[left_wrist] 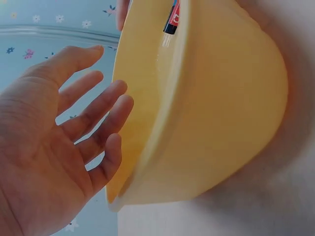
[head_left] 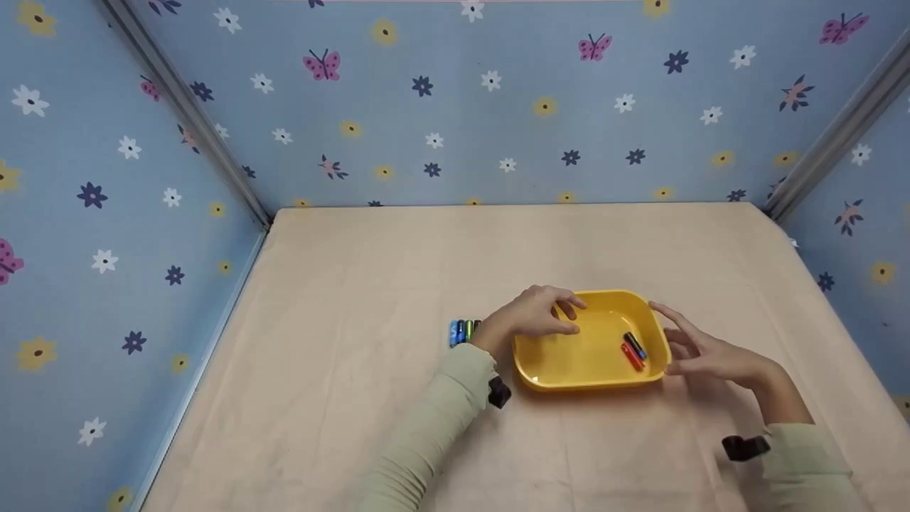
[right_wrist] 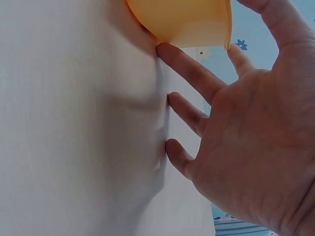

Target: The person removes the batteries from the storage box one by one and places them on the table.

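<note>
A yellow plastic tub (head_left: 590,380) with rounded corners sits on the table, right of the middle. Inside, toward its right side, lie a red battery (head_left: 632,357) and a dark battery (head_left: 635,345). My left hand (head_left: 537,313) hovers over the tub's left rim, fingers loosely bent and holding nothing. In the left wrist view, its palm and spread fingers face the rim. At the tub's right side, my right hand (head_left: 711,358) has its fingers spread along the outer wall, fingertips right at the rim. Several batteries (head_left: 461,331) stand in a row left of the tub, partly hidden by my left wrist.
A pale cloth covers the table (head_left: 341,341). Blue flowered panels (head_left: 455,107) rise behind it and on both sides, with grey metal posts (head_left: 192,107) at the corners. Dark wrist cameras (head_left: 745,448) are worn on both arms.
</note>
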Tool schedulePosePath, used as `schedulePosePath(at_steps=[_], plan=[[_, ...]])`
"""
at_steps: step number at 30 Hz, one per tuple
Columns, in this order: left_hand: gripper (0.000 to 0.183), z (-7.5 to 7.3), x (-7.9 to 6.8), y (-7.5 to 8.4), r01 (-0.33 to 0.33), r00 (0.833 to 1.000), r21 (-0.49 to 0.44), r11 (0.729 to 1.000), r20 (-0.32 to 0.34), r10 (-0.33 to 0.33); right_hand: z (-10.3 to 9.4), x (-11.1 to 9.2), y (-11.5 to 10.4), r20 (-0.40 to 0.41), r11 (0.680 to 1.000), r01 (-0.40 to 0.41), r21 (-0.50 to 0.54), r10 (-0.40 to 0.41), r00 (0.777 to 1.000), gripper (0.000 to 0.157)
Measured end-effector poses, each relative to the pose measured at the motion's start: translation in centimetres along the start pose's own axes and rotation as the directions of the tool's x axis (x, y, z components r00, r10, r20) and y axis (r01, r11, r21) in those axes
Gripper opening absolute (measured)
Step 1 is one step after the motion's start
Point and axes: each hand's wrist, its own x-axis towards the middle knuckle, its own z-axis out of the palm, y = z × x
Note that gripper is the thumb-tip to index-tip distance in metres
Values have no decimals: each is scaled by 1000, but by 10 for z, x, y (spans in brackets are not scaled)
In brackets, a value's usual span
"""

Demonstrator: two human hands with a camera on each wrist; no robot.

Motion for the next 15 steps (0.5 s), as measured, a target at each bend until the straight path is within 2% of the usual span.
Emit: schedulePosePath(at_steps=[9,15], plan=[[51,12,12,-3,55,996,-107,993,77,-47,0,0,-2,2,1000,-17,-10,17,1000,118],[50,23,23,-2,18,993,-99,995,118,-6,0,0,-2,3,1000,-24,-16,24,1000,119]])
